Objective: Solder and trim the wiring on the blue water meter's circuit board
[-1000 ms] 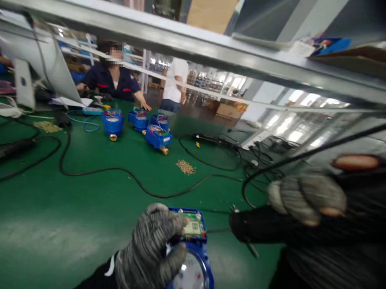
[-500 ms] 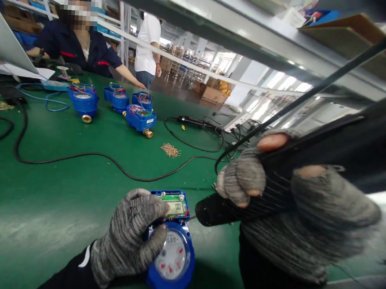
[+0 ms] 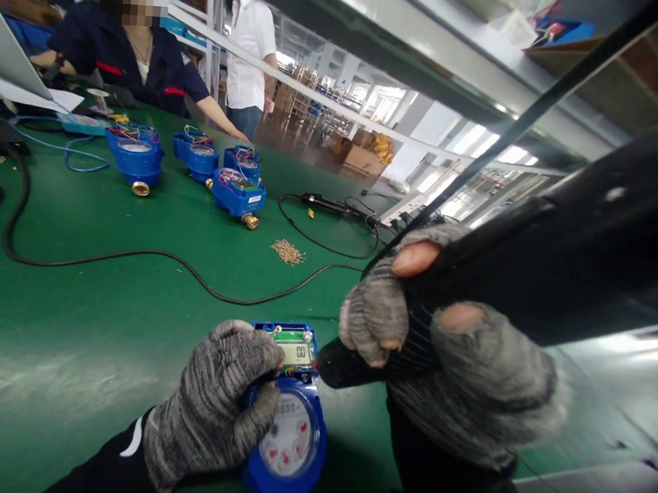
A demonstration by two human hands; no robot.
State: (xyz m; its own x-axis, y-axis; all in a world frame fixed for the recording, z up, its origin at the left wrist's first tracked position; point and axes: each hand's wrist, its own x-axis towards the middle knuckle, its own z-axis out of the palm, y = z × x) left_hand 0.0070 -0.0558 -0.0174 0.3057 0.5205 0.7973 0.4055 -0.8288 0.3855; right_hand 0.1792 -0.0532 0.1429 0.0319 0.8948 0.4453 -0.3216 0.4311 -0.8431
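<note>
At the table's front, a blue meter [image 3: 287, 439] has a round dial and an open box with a green circuit board and a small display [image 3: 294, 353] reading 0.0. My gloved left hand [image 3: 217, 400] grips the meter's left side, thumb and fingers closed on it. In my gloved right hand [image 3: 446, 345] is a black power screwdriver [image 3: 532, 238], held aslant with its fingers wrapped round the body. The driver's nose meets or nearly meets the right edge of the open box; its bit is hidden.
Behind are several blue meters [image 3: 137, 162], a screw pile [image 3: 288, 252], a black cable [image 3: 153, 253], another black tool [image 3: 332, 204] and a power strip [image 3: 407, 207]. A seated person's hand [image 3: 235, 132] lies near the meters. A shelf beam [image 3: 377, 39] crosses above.
My right hand and the black driver have moved left, bringing the driver's nose up to the box's right edge. My left hand keeps its grip on the meter. The view has shifted slightly.
</note>
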